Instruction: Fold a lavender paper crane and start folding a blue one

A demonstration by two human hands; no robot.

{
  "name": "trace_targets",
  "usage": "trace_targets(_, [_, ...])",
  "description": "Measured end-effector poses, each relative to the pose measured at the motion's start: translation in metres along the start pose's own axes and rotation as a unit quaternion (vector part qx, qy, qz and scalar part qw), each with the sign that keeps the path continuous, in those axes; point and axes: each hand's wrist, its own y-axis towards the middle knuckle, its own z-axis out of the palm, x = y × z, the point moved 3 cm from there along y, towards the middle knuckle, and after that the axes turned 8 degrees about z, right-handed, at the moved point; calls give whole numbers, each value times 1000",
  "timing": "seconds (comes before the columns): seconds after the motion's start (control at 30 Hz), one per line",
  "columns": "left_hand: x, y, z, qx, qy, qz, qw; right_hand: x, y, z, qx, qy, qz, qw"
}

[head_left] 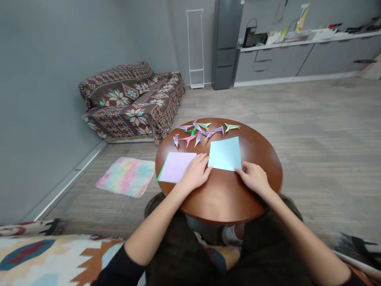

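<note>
A square sheet of light blue paper (225,153) is over the round brown table in front of me, with faint creases across it. My right hand (253,175) pinches its lower right corner between thumb and fingers. At the lower left corner is my left hand (195,171), its thumb and fingertips closed at the paper's edge. Left of that hand lies a stack of square paper, a purple sheet (178,166) on top and a green edge (161,171) showing beneath. Folded paper cranes in purple, green and pink (188,139) are grouped beyond the sheets.
The round table (220,198) stands close over my knees. Past it are a sofa (133,103) with a patterned cover, a fluffy pastel mat (127,176), a white rack (196,71), a grey fridge (228,43) and a kitchen counter (297,59).
</note>
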Motion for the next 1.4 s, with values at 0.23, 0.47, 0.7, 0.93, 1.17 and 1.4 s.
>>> trace_targets(0.23, [-8,28,27,59,-2,-5,998,-2,12,-2,84,165,-34,982])
trace_targets(0.47, [0,24,23,96,-60,47,992,-9,59,6,63,303,14,951])
trace_targets(0.7, [30,36,24,-132,-310,-183,923,-5,62,15,-39,383,15,923])
trace_targets(0.93, [34,39,25,-128,-269,-203,933,6,49,11,-47,345,-55,936])
trace_targets(1.17, [30,45,24,-119,-200,-146,962,20,29,21,35,149,-288,945])
trace_targets(1.4, [2,37,23,-50,-28,-109,992,18,30,37,-18,9,-298,954])
